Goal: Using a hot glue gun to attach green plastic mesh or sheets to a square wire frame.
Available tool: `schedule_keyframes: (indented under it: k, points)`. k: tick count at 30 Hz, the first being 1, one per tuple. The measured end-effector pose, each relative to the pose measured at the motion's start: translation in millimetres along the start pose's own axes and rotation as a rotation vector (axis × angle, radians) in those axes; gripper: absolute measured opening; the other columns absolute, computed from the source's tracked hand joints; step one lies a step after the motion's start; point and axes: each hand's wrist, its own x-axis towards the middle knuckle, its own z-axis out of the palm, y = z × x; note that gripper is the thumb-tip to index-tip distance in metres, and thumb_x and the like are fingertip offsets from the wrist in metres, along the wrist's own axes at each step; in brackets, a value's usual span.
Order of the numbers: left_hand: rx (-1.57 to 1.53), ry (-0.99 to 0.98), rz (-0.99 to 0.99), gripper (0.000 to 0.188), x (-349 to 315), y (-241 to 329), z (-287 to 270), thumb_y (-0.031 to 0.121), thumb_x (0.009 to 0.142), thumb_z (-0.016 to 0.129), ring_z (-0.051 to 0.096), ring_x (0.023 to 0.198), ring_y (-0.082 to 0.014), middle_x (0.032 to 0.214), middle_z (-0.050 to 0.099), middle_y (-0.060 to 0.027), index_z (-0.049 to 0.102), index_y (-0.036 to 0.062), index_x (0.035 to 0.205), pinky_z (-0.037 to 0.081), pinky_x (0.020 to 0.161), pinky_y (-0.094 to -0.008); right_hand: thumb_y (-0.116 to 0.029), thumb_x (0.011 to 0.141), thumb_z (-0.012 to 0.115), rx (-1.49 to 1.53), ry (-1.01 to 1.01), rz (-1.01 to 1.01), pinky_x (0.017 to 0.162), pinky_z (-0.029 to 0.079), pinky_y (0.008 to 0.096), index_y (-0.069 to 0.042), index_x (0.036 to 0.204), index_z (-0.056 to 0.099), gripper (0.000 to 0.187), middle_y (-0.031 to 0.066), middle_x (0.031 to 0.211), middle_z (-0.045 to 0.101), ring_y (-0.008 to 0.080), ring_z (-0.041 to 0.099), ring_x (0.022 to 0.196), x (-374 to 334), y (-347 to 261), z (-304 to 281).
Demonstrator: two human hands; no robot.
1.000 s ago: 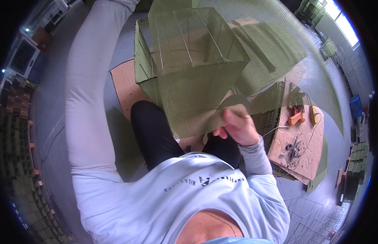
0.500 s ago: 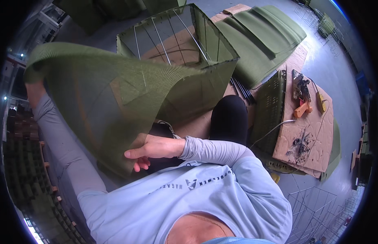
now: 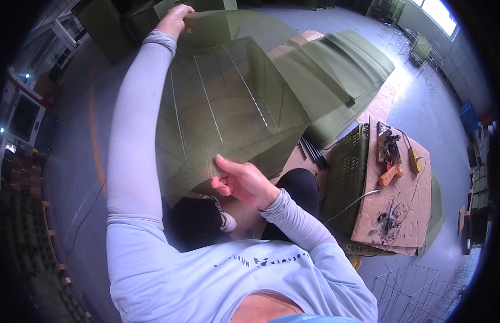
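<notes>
I hold up a large sheet of olive-green mesh fabric [image 3: 228, 113] with thin wire rods running through it. My left hand [image 3: 174, 19] is raised far out and grips the sheet's top edge. My right hand [image 3: 242, 180] is close to my body and pinches the lower edge of the mesh between thumb and fingers. The sheet hangs spread between both hands above my knees, which are in black trousers. Behind it stands a green mesh box frame, mostly hidden.
More green mesh panels [image 3: 336, 64] lie stacked on the floor ahead right. A cardboard-topped bench [image 3: 395, 210] on my right carries an orange glue gun [image 3: 390, 173], a cable and black residue. A folded mesh panel [image 3: 349, 172] leans beside it. Wire frames [image 3: 417, 280] lie lower right.
My left arm has swung up and forward, lifting the mesh sheet's top edge. My right hand has taken hold of its lower edge, so the sheet is now spread flatter.
</notes>
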Motion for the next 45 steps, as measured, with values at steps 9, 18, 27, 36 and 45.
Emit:
schedule_keyframes:
  k: [9,18,27,36,45]
  points:
    - [0.006,0.096,0.101,0.022,2,-27,72,-0.004,0.063,0.062,0.062,0.074,-0.0255,0.087,0.062,-0.0159,0.06,-0.0131,0.083,0.051,0.061,-0.0385,-0.038,0.099,0.043,0.038,0.013,0.0,0.064,0.046,0.0227,-0.005,0.087,0.057,0.037,0.0069,0.082,0.064,0.0114,0.054,0.064,40,-2,10]
    - [0.111,-0.249,0.084,0.082,-23,-39,40,0.056,0.083,0.06,0.055,0.109,-0.0294,0.141,0.031,-0.0227,0.03,0.0036,0.14,0.045,0.09,-0.0483,-0.035,0.098,0.045,0.045,0.017,-0.021,0.066,0.045,0.024,-0.006,0.093,0.055,0.031,0.0086,0.085,0.063,0.0126,0.053,0.066,47,-10,7]
    - [0.757,-0.057,-0.072,0.072,-130,-69,-198,0.068,0.078,0.055,0.056,0.09,-0.0176,0.103,0.056,-0.0071,0.055,0.0041,0.111,0.049,0.072,-0.0361,-0.029,0.1,0.042,-0.045,-0.065,-0.067,0.06,0.048,0.0219,-0.008,0.093,0.052,0.024,0.0082,0.081,0.064,0.012,0.057,0.062,50,-42,25]
    - [0.239,-0.142,-0.272,0.075,-180,-138,-225,0.058,0.078,0.065,0.063,0.088,-0.021,0.1,0.063,-0.0172,0.05,-0.0055,0.114,0.053,0.071,-0.0315,-0.029,0.099,0.045,-0.196,-0.025,-0.096,0.057,0.049,0.0197,-0.009,0.091,0.051,0.022,0.0048,0.082,0.063,0.0096,0.058,0.063,61,-58,56]
    - [-0.211,-0.118,-0.082,0.012,-149,-141,-216,0.006,0.078,0.069,0.066,0.074,-0.0178,0.083,0.067,-0.0097,0.065,0.0008,0.088,0.055,0.069,-0.03,-0.04,0.093,0.054,-0.436,0.121,-0.239,0.075,0.051,0.0312,-0.005,0.117,0.044,0.044,0.0173,0.119,0.055,0.0194,0.06,0.093,44,-59,35]
